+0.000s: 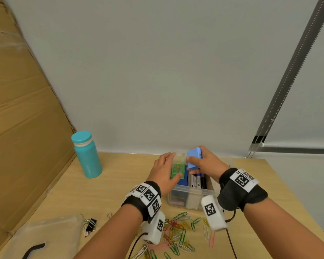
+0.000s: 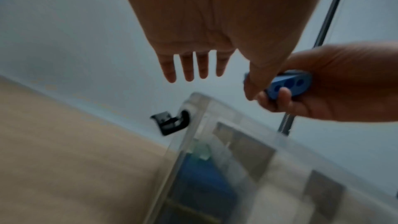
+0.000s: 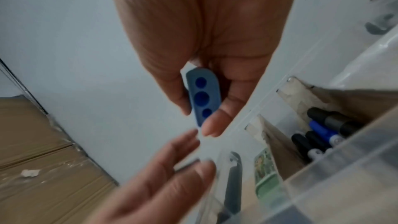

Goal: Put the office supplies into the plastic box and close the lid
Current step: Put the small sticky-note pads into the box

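A blue block (image 1: 194, 159) with three round holes in one face is gripped between the thumb and fingers of the right hand (image 1: 206, 166), just above the far end of the clear box (image 1: 190, 192). The same block is seen in the left wrist view (image 2: 288, 83) and the right wrist view (image 3: 203, 96), pinched at its edges. The left hand (image 1: 165, 170) is held flat with fingers straight and slightly spread, gripping nothing, over the left side of the box; its fingers (image 2: 187, 67) are shown apart from the box rim. The box stands open on the table (image 1: 120, 184), and markers (image 1: 198, 181) lie in its right compartment, a green item (image 1: 177, 171) and a dark blue one in its left part. The lid (image 1: 49, 236) lies on the table at the near left, well apart from the box. Paper clips (image 1: 178, 232) are scattered in front of the box, and binder clips (image 1: 90, 224) lie beside the lid. A teal bottle (image 1: 86, 156) stands upright at the far left.
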Action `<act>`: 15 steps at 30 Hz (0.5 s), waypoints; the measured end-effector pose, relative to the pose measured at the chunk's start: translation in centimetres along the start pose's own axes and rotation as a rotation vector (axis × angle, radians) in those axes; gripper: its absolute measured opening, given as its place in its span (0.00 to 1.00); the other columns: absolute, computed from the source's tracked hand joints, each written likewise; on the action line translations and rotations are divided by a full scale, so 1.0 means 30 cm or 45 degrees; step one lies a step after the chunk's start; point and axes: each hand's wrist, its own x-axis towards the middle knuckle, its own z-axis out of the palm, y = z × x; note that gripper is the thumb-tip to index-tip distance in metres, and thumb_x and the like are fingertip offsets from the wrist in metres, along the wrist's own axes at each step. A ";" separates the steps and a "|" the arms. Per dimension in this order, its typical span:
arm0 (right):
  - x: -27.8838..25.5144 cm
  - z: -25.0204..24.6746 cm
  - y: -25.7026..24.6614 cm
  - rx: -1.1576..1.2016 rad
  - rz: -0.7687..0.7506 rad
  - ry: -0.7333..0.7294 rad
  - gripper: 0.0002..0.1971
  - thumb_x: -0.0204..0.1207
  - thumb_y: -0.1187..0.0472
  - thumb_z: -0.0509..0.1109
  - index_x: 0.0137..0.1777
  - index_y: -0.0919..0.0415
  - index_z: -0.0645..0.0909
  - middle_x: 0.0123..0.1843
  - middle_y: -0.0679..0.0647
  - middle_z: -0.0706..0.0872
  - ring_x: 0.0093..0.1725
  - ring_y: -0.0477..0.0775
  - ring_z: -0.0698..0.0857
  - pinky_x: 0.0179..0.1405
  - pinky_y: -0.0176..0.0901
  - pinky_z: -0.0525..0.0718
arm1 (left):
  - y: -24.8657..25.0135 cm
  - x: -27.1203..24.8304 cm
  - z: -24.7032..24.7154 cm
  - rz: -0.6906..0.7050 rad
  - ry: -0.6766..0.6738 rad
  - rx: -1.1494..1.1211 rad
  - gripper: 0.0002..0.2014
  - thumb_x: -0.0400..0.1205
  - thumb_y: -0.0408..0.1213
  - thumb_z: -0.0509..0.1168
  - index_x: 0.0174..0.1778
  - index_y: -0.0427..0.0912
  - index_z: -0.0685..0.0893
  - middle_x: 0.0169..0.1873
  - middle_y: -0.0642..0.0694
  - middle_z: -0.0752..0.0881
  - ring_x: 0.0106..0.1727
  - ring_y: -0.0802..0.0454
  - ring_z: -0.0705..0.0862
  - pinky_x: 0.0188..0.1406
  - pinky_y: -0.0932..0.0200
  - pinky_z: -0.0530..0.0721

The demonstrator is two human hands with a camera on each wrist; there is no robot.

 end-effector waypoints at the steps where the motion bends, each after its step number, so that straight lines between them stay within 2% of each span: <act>1: 0.013 -0.006 0.001 0.008 0.020 0.039 0.18 0.81 0.64 0.67 0.68 0.64 0.68 0.65 0.69 0.77 0.50 0.59 0.85 0.41 0.44 0.89 | -0.025 0.007 0.018 -0.093 -0.063 0.029 0.36 0.81 0.46 0.62 0.83 0.48 0.52 0.81 0.49 0.56 0.80 0.48 0.58 0.80 0.49 0.63; 3: 0.028 -0.004 -0.001 -0.021 0.051 0.044 0.16 0.83 0.65 0.63 0.69 0.64 0.68 0.66 0.68 0.76 0.55 0.60 0.82 0.47 0.48 0.88 | -0.063 0.003 0.043 -0.207 -0.175 -0.031 0.35 0.83 0.45 0.57 0.84 0.47 0.48 0.83 0.47 0.53 0.81 0.46 0.58 0.81 0.47 0.61; 5: 0.034 0.011 0.003 -0.260 0.006 0.023 0.15 0.84 0.64 0.60 0.70 0.62 0.70 0.64 0.65 0.77 0.55 0.59 0.81 0.50 0.49 0.87 | -0.082 -0.012 0.057 -0.221 -0.216 -0.189 0.34 0.85 0.44 0.54 0.84 0.47 0.46 0.83 0.46 0.54 0.81 0.48 0.60 0.82 0.49 0.61; 8: 0.020 0.059 0.005 -0.674 -0.114 -0.018 0.14 0.82 0.61 0.61 0.67 0.60 0.73 0.56 0.57 0.81 0.50 0.54 0.81 0.48 0.44 0.82 | -0.097 -0.039 0.067 -0.207 -0.209 -0.231 0.33 0.85 0.42 0.52 0.84 0.45 0.42 0.83 0.44 0.54 0.81 0.49 0.61 0.80 0.56 0.60; 11: 0.006 0.118 0.008 -0.818 -0.151 -0.106 0.14 0.81 0.59 0.63 0.65 0.57 0.73 0.55 0.56 0.82 0.50 0.55 0.81 0.42 0.41 0.79 | -0.129 -0.065 0.077 -0.198 -0.187 -0.276 0.34 0.84 0.43 0.51 0.84 0.47 0.41 0.84 0.46 0.53 0.82 0.51 0.59 0.79 0.58 0.60; 13: 0.005 0.147 0.014 -0.922 -0.197 -0.110 0.12 0.80 0.59 0.66 0.62 0.54 0.75 0.58 0.55 0.81 0.56 0.55 0.79 0.47 0.42 0.77 | -0.144 -0.080 0.076 -0.191 -0.187 -0.313 0.34 0.84 0.43 0.51 0.84 0.49 0.41 0.84 0.48 0.51 0.82 0.52 0.58 0.81 0.56 0.59; 15: 0.006 0.166 0.021 -1.022 -0.237 -0.087 0.11 0.77 0.61 0.68 0.58 0.53 0.77 0.57 0.53 0.77 0.58 0.55 0.75 0.52 0.43 0.74 | -0.151 -0.090 0.072 -0.175 -0.189 -0.337 0.34 0.85 0.42 0.51 0.84 0.50 0.41 0.84 0.49 0.51 0.83 0.53 0.57 0.81 0.57 0.57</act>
